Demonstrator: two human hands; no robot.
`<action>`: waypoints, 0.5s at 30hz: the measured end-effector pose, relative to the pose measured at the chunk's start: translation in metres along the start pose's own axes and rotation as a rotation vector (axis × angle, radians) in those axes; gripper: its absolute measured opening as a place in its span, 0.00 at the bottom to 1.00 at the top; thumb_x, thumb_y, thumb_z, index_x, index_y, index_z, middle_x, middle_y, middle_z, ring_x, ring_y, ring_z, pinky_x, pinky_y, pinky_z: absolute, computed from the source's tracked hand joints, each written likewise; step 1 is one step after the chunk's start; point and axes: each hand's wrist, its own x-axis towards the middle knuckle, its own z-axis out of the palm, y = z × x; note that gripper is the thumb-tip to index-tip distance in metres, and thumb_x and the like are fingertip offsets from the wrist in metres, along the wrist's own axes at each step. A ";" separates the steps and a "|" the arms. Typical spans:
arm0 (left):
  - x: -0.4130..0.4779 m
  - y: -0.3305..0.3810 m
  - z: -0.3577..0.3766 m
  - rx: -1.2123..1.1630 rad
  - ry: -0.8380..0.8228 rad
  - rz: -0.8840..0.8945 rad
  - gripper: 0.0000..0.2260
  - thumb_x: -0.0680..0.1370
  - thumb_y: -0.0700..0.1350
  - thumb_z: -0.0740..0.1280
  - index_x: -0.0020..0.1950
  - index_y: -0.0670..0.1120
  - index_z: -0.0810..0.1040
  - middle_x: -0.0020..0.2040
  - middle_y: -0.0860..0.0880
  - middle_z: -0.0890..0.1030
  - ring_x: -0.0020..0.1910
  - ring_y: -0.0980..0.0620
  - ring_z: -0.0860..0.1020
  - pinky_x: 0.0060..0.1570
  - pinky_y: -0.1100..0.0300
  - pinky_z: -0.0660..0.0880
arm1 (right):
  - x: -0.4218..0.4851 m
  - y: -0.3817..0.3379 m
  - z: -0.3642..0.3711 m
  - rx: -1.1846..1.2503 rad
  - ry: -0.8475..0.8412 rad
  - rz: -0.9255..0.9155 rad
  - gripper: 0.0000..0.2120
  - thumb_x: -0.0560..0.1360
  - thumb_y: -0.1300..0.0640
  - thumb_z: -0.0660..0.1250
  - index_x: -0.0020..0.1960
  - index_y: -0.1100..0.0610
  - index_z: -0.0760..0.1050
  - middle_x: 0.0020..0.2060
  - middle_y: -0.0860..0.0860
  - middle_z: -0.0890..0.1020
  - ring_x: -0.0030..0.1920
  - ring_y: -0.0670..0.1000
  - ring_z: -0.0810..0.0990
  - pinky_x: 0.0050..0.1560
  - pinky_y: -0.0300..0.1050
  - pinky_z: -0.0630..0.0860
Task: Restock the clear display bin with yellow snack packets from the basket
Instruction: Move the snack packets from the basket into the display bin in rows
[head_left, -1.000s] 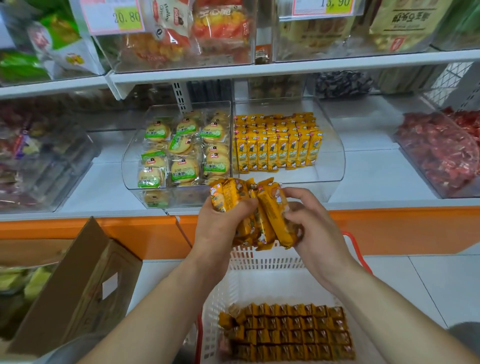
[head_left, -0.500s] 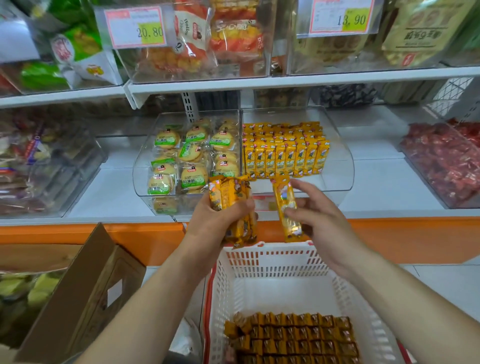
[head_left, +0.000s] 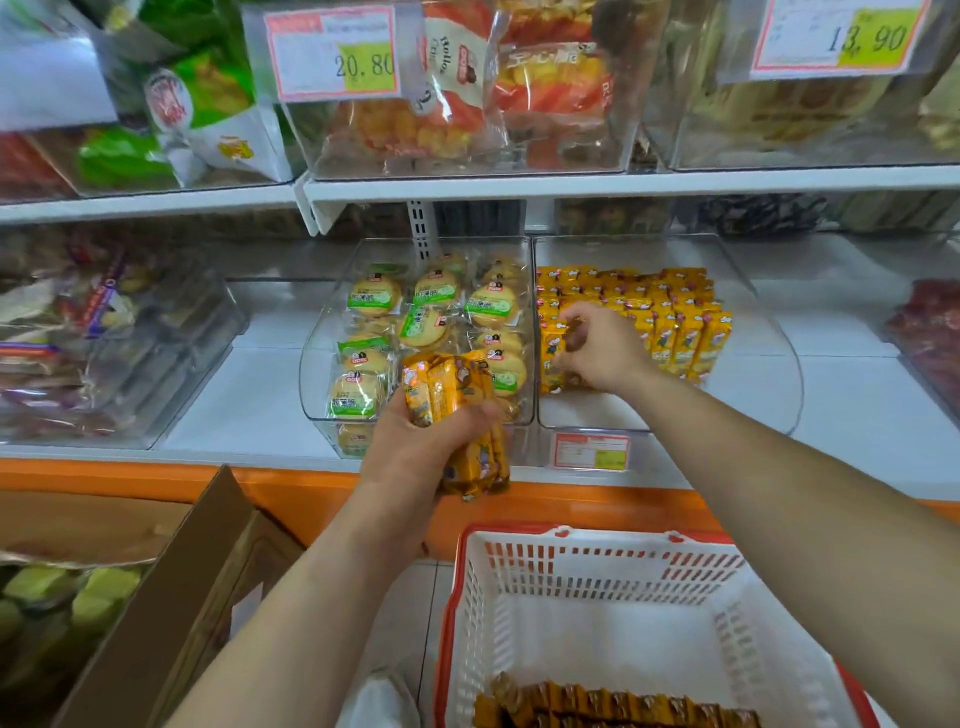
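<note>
My left hand (head_left: 415, 447) grips a bunch of yellow snack packets (head_left: 457, 395) in front of the shelf edge. My right hand (head_left: 602, 348) reaches into the clear display bin (head_left: 769, 374) and pinches one yellow packet (head_left: 553, 353), set upright at the left end of the front row. Rows of yellow packets (head_left: 670, 312) stand in the back of that bin. Below, the white basket with a red rim (head_left: 597, 571) holds more yellow packets (head_left: 613, 706) along its near side.
A clear bin of round green-labelled cakes (head_left: 415, 322) sits left of the display bin. An open cardboard box (head_left: 171, 597) stands at the lower left. Clear bins of other snacks fill the upper shelf (head_left: 571, 187) and both sides. A price tag (head_left: 592, 451) hangs below the bin.
My right hand has taken one packet from the bunch and carried it up into the display bin. My left hand stays near the shelf edge with the rest. The view moved closer.
</note>
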 end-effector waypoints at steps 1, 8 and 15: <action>0.002 0.001 0.000 0.001 0.000 -0.002 0.33 0.57 0.51 0.79 0.61 0.49 0.78 0.51 0.46 0.87 0.50 0.44 0.87 0.49 0.46 0.83 | 0.004 0.002 0.007 -0.039 0.009 0.001 0.26 0.67 0.62 0.79 0.63 0.53 0.76 0.38 0.47 0.77 0.40 0.49 0.77 0.37 0.38 0.70; 0.010 0.005 0.005 -0.073 0.033 -0.027 0.32 0.60 0.49 0.79 0.63 0.49 0.77 0.52 0.47 0.87 0.49 0.46 0.87 0.40 0.53 0.83 | 0.007 0.014 0.017 -0.054 0.084 0.076 0.21 0.67 0.63 0.77 0.54 0.52 0.69 0.41 0.52 0.82 0.45 0.54 0.82 0.43 0.45 0.76; 0.005 0.006 0.015 -0.124 0.026 -0.051 0.33 0.59 0.49 0.79 0.64 0.50 0.76 0.51 0.47 0.87 0.48 0.45 0.87 0.39 0.52 0.83 | -0.035 -0.001 -0.023 0.101 -0.059 0.076 0.16 0.73 0.58 0.75 0.56 0.53 0.72 0.44 0.51 0.82 0.47 0.51 0.80 0.43 0.43 0.73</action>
